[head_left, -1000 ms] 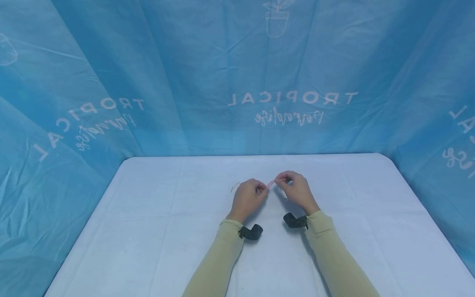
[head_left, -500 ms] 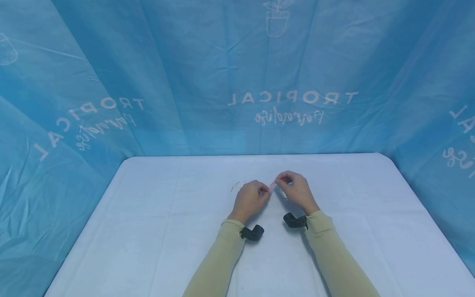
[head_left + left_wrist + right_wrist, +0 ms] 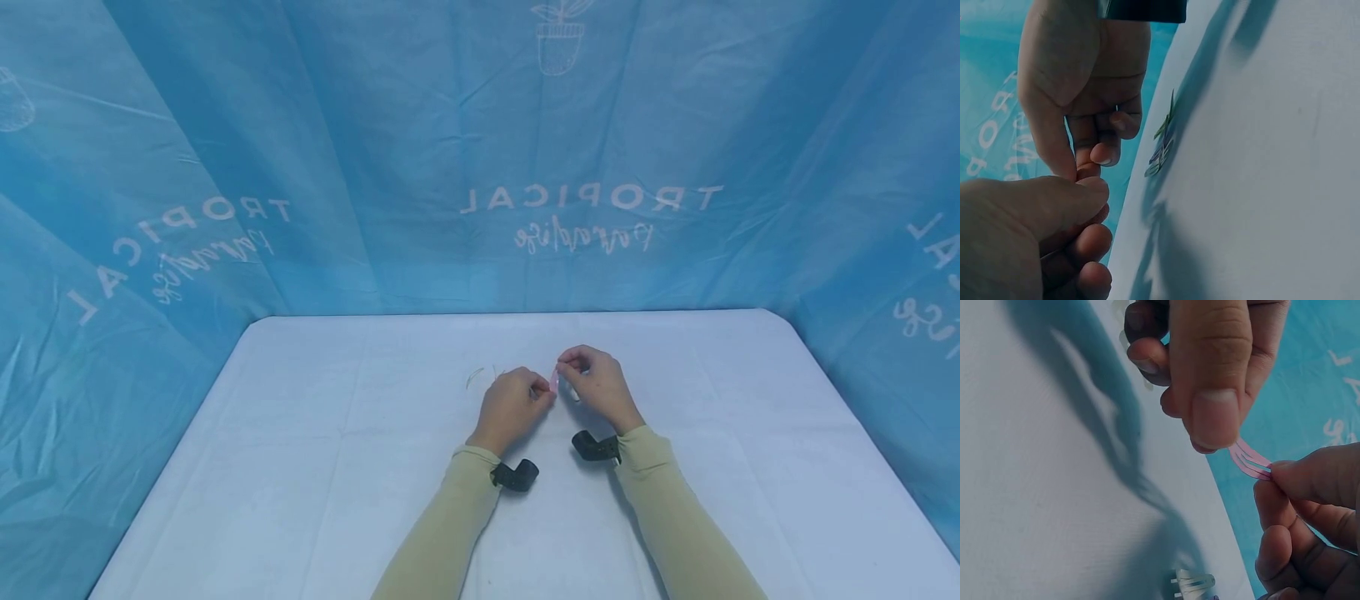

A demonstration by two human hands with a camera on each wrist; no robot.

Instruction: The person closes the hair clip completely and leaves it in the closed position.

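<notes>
A thin pink slotted piece (image 3: 553,381), shaped something like a small hair clip, spans the short gap between both hands. Its lengthwise strips curve slightly in the right wrist view. My left hand (image 3: 513,407) pinches the near end between thumb and fingers. The far end is pinched by the thumb and forefinger of my right hand (image 3: 596,381). Left fingers hide the pink piece in the left wrist view. Small green and purple outlined pieces (image 3: 1160,150) lie on the table near the hands. Under the right hand lies a whitish pronged piece (image 3: 1192,583).
A white cloth covers the table (image 3: 262,467). Beyond its far edge hangs a blue printed curtain (image 3: 420,258), which also runs along both sides. Thin pale outlined pieces (image 3: 475,377) lie left of the hands. Each wrist wears a black camera (image 3: 516,475).
The left hand has shifted a little right, nearer to the right hand, and its wrist has turned slightly. The pink piece now shows a broader side. The right hand has hardly moved.
</notes>
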